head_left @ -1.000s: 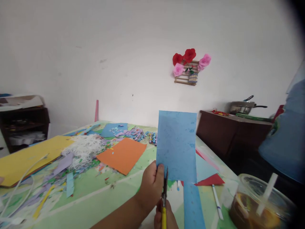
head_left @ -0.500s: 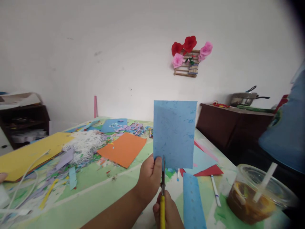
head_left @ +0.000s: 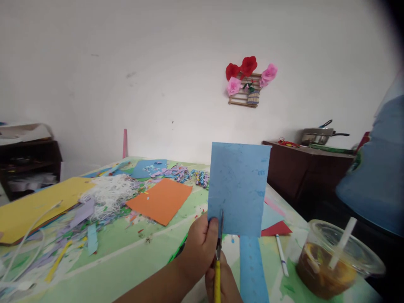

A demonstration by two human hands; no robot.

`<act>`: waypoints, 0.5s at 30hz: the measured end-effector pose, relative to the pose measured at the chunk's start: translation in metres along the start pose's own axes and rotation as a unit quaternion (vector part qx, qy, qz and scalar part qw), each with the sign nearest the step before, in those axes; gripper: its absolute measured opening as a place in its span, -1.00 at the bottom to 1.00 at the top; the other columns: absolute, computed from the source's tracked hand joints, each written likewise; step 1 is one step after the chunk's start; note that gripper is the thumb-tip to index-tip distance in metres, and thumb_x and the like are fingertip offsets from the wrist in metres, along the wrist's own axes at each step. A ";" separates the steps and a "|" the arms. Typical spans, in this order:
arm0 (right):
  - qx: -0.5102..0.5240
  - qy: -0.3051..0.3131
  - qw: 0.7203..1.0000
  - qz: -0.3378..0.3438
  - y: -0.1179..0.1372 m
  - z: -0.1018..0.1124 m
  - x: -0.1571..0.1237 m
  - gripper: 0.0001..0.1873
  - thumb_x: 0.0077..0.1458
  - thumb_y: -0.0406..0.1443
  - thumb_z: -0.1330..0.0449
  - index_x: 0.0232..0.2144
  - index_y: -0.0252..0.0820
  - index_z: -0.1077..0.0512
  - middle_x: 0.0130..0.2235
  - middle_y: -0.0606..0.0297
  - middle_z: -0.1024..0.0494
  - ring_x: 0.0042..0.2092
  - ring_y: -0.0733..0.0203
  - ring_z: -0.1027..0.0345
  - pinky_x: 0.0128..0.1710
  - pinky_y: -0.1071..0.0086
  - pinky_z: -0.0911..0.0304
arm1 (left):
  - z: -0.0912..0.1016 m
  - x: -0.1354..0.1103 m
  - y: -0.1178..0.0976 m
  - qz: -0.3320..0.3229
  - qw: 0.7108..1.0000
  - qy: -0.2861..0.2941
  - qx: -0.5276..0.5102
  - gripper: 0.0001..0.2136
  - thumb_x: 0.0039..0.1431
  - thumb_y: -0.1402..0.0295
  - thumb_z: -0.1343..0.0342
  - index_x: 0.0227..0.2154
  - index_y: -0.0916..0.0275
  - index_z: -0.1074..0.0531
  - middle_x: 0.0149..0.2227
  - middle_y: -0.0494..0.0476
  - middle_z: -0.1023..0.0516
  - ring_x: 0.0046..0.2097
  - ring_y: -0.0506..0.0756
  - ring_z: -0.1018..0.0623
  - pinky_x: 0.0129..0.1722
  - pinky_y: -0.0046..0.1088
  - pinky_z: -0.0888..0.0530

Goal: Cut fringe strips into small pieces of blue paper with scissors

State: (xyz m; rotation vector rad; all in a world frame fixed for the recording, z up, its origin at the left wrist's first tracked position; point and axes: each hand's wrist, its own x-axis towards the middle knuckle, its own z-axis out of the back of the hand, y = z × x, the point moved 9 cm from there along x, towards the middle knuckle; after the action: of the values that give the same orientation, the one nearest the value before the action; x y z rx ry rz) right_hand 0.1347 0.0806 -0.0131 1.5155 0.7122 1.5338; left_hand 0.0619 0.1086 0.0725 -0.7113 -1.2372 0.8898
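My left hand (head_left: pixel 201 246) pinches the lower left corner of an upright light blue paper sheet (head_left: pixel 238 187) held above the table. My right hand (head_left: pixel 222 284) grips yellow-handled scissors (head_left: pixel 218 256); their blades point up and enter the sheet's bottom edge just right of my left thumb. A cut blue strip (head_left: pixel 252 269) lies flat on the table below the sheet. Only part of my right hand shows at the frame's bottom edge.
The green table (head_left: pixel 126 252) carries an orange sheet (head_left: pixel 160 200), a yellow sheet (head_left: pixel 34 206), a white shred pile (head_left: pixel 109 193) and several paper scraps. A white pen (head_left: pixel 280 260), red paper (head_left: pixel 276 229) and a lidded drink cup with straw (head_left: pixel 334 259) sit right. A person in blue (head_left: pixel 375 176) stands at right.
The cut strip has come away from the sheet and lies on the table. The scissors are now cutting a new line into the sheet's bottom edge, near its left side.
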 end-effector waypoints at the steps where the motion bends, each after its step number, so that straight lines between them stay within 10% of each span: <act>1: -0.002 0.006 1.000 0.009 0.002 -0.001 0.001 -0.44 -0.04 0.11 0.09 -0.18 -0.15 -0.29 -0.34 0.22 -0.41 -0.30 0.09 -0.29 -0.35 0.35 -0.22 | -0.001 0.000 0.000 0.002 1.000 0.002 -0.001 -0.77 0.14 0.31 0.21 -0.58 0.21 -0.20 -0.57 -0.04 -0.24 -0.52 -0.03 -0.22 -0.51 -0.56 -0.18; 15: -0.054 -0.032 0.998 0.016 0.004 0.012 -0.003 -0.53 0.04 0.03 0.08 -0.10 -0.07 -0.24 -0.47 0.32 -0.39 -0.48 0.16 -0.26 -0.42 0.31 -0.24 | -0.010 -0.007 -0.002 0.006 0.998 0.057 -0.016 -0.74 0.14 0.31 0.24 -0.61 0.22 -0.16 -0.62 -0.07 -0.15 -0.55 -0.03 -0.20 -0.53 -0.55 -0.19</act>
State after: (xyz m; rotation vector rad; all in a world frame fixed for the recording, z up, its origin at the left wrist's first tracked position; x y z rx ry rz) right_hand 0.1455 0.0745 -0.0098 1.4957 0.5622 1.5152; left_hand 0.0718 0.1015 0.0683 -0.7847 -1.1485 0.8302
